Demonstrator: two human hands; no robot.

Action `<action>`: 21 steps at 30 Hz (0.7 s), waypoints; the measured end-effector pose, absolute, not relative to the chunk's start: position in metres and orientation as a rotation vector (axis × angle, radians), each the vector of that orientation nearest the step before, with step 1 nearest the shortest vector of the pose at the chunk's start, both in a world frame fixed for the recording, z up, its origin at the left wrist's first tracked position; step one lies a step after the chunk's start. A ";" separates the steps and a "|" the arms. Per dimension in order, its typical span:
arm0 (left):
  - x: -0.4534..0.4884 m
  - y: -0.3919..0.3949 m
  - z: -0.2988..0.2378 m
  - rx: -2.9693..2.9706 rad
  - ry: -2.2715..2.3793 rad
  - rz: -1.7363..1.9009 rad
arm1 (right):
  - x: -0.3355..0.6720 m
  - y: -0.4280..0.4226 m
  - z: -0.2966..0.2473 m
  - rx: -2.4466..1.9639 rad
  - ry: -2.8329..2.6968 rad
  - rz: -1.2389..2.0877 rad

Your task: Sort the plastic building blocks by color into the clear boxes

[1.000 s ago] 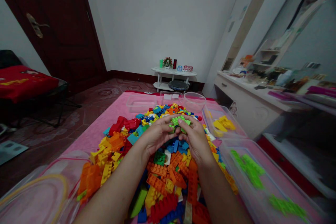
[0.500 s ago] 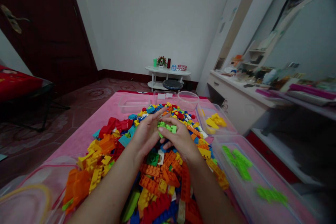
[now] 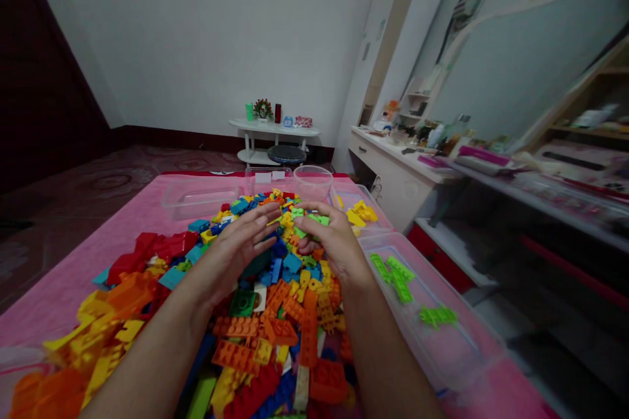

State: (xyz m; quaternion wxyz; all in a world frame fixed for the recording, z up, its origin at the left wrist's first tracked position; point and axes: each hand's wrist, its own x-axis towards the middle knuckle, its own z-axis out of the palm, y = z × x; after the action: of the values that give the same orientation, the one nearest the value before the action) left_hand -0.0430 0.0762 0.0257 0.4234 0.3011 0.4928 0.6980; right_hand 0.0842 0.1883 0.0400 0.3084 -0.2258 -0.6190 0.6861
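Observation:
A large heap of mixed toy building bricks (image 3: 280, 324) spreads over the pink cloth in front of me. My right hand (image 3: 328, 236) is closed around several light green bricks (image 3: 297, 215), which show between the thumb and fingers. Over the left part of the heap hovers my left hand (image 3: 240, 242), fingers stretched out and apart, holding nothing. Below and between the hands lie blue and yellow bricks (image 3: 275, 268); orange ones (image 3: 236, 355) are nearer to me.
On the right, a clear plastic tray (image 3: 462, 366) holds several bright green bricks (image 3: 400, 278). Behind it another clear box holds yellow bricks (image 3: 362, 213). A round clear tub (image 3: 313, 177) and a shallow clear box (image 3: 171, 200) stand at the far edge. A dresser (image 3: 388, 167) lies beyond, right.
My hands have parted: the left has moved left, off the green bricks, while the right keeps them. The view has turned to the right, showing more of the green brick tray.

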 end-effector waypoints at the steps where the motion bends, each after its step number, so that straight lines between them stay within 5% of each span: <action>1: -0.045 0.076 0.026 0.738 1.234 1.739 | 0.090 0.193 0.041 -0.604 -1.575 1.808; 6: -0.058 0.071 0.025 0.761 1.272 1.772 | 0.126 0.209 0.043 -0.756 -1.420 1.579; 13: -0.081 0.060 0.027 0.894 1.797 1.871 | 0.189 0.238 0.032 -1.575 -2.006 0.183; 17: -0.089 0.059 0.018 1.208 1.947 1.631 | 0.204 0.252 0.012 -1.755 -2.327 0.089; 21: -0.081 0.060 0.007 1.609 2.038 1.207 | 0.187 0.239 0.010 -1.446 -2.463 0.029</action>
State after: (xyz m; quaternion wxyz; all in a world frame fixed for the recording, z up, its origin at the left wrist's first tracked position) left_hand -0.0811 0.0604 0.0069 0.1386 0.5565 0.7049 0.4173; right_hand 0.1870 0.2393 0.0097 0.1420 -0.5010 -0.8536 0.0100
